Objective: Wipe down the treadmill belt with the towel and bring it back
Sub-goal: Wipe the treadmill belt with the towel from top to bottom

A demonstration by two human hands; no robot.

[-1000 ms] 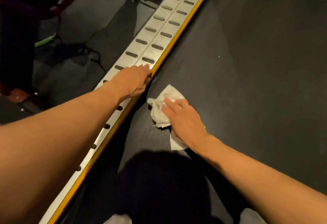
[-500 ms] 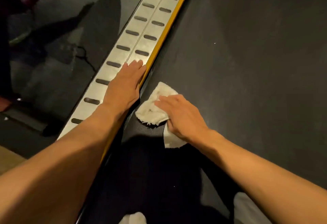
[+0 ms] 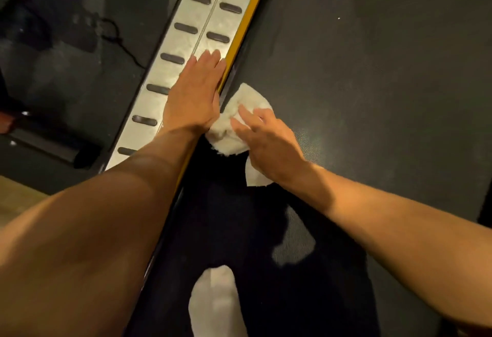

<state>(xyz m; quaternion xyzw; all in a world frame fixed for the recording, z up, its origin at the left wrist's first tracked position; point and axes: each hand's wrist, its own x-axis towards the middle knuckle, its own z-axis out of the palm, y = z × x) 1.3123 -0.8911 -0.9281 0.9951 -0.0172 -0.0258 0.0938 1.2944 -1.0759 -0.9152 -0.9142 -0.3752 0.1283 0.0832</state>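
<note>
- right grip (image 3: 269,145): fingers spread and only lightly bent, laid on top of the towel (image 3: 246,97) and pressing it down. Not wrapped round it; thumb hidden, can't tell where it sits.
- left grip (image 3: 193,97): flat, palm down, fingers straight and close together, resting on the side rail (image 3: 170,73). Fingertips point up the rail; holds nothing.
- towel: white, bunched, lying on the treadmill belt (image 3: 372,97) just right of the side rail. One lump shows ahead of the right fingers, another lump at their left side, and a flap sticks out from under the heel of the palm.
- towel's left edge touches the left wrist, or sits just beside it; can't tell which.
- yellow strip (image 3: 248,17) runs along the side rail's right edge, between rail and belt. Left grip's little-finger side lies along it.
- side rail: silver metal, two rows of dark oval pads, centre groove, running diagonally from lower left to top centre.
- belt: dark, matte, takes up everything right of the side rail; one tiny pale speck far up it.
- dark trouser leg (image 3: 226,217) and a white sock (image 3: 213,302) on the belt, right of the side rail, near the bottom edge.
- left of the side rail: dark floor (image 3: 80,84) with a thin black cable (image 3: 117,41).
</note>
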